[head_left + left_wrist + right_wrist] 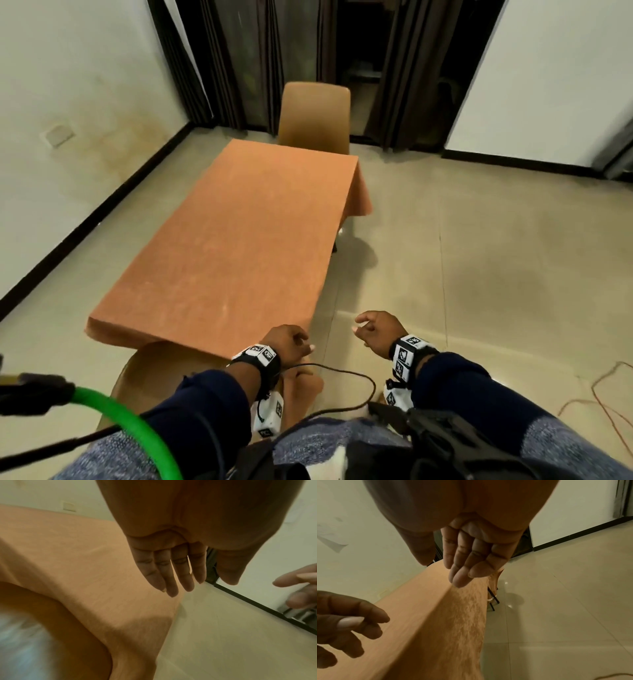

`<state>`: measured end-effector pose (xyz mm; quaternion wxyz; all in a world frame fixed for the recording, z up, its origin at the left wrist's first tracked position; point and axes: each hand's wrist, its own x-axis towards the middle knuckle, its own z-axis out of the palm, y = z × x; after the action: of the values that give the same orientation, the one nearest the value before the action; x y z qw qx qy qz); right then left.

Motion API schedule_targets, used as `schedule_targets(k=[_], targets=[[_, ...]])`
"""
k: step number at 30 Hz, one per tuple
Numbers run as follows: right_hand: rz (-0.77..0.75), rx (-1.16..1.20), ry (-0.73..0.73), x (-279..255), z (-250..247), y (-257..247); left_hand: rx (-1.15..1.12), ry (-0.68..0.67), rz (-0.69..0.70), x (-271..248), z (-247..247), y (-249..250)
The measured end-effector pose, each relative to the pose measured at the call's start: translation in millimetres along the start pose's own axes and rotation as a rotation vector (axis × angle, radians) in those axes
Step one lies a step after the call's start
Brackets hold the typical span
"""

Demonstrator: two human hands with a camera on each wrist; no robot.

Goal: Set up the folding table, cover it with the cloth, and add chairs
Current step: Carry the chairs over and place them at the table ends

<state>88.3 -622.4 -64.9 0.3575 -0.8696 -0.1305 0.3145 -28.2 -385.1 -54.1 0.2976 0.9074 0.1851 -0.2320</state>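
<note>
An orange cloth [233,240] covers the whole folding table and hangs over its edges. A brown chair [315,116] stands at the far end. A second brown chair [154,370] is tucked in at the near end, below my left arm. My left hand [294,342] hovers at the table's near right corner, its fingers [171,577] straight and holding nothing above the cloth [85,561]. My right hand [370,329] hangs in the air over the floor just right of that corner, its fingers [462,566] relaxed and empty. Black table legs [493,599] show under the far hem.
Dark curtains [239,61] fill the back wall between white walls with black skirting. Bare tiled floor [479,257] spreads to the table's right. An orange cable [599,394] lies at far right, a green hose [137,428] and a black wire [342,373] close to my body.
</note>
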Motion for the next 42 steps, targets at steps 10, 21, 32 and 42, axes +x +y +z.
schedule_targets(k=[10, 21, 32, 42], targets=[[0.022, 0.361, 0.087, 111, -155, 6, 0.007, 0.178, -0.143, 128, -74, 106], [0.277, 0.898, 0.293, 204, -245, -2, -1.173, 0.055, -0.496, 233, -109, 181], [0.295, 0.742, 0.363, 367, -332, -31, -1.183, 0.093, -0.457, 376, -186, 199], [0.285, 0.579, 0.186, 557, -351, -95, -0.916, 0.227, -0.527, 497, -278, 182]])
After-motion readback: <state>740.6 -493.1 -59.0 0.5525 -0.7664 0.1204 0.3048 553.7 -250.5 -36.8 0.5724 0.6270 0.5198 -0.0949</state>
